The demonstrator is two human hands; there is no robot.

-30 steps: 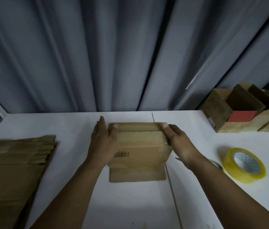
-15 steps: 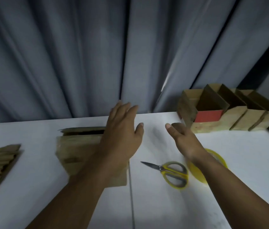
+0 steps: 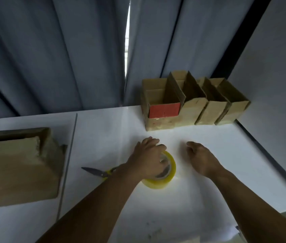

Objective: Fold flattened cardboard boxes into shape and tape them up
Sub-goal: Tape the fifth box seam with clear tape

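Note:
A yellow tape roll [image 3: 168, 176] lies flat on the white table [image 3: 209, 204]. My left hand [image 3: 147, 158] lies over the roll, with its fingers curled over the far rim and into the core. My right hand [image 3: 200, 158] is just to the right of the roll, with loosely curled fingers holding nothing. The folded cardboard box [image 3: 15, 172] stands untouched at the left of the table, its top flaps partly shut.
Yellow-handled scissors [image 3: 94, 171] lie just left of my left wrist, blades pointing left. A row of several open folded boxes [image 3: 200, 109], one with a red face, stands at the back right against the grey curtain. The table's right edge runs close by.
Both hands have left the cardboard box and moved right. My left hand came down onto the tape roll, and my view swung right, so the box now sits at the far left.

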